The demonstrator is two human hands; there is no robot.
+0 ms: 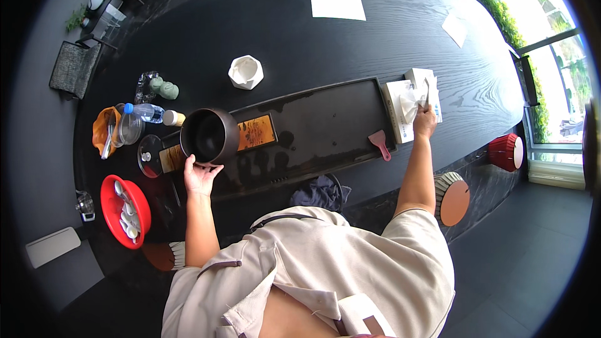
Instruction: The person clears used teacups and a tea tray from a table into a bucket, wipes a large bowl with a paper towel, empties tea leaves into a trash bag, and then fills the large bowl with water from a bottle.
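Note:
My left hand holds a dark round pot by its lower edge, tilted so that its inside shows, over the left part of a long black tray. My right hand is at the tissue boxes beyond the tray's right end; something thin and light stands up from its fingers, and what it is I cannot tell. White tissue sticks out of the nearer box, just left of this hand. A pink scraper lies on the tray's right end. An orange patterned panel shows beside the pot.
At left are a red basin with several white spoons, a glass lid, a water bottle, an orange bowl and green figurines. A white faceted bowl stands behind the tray. Dark cloth lies near my body.

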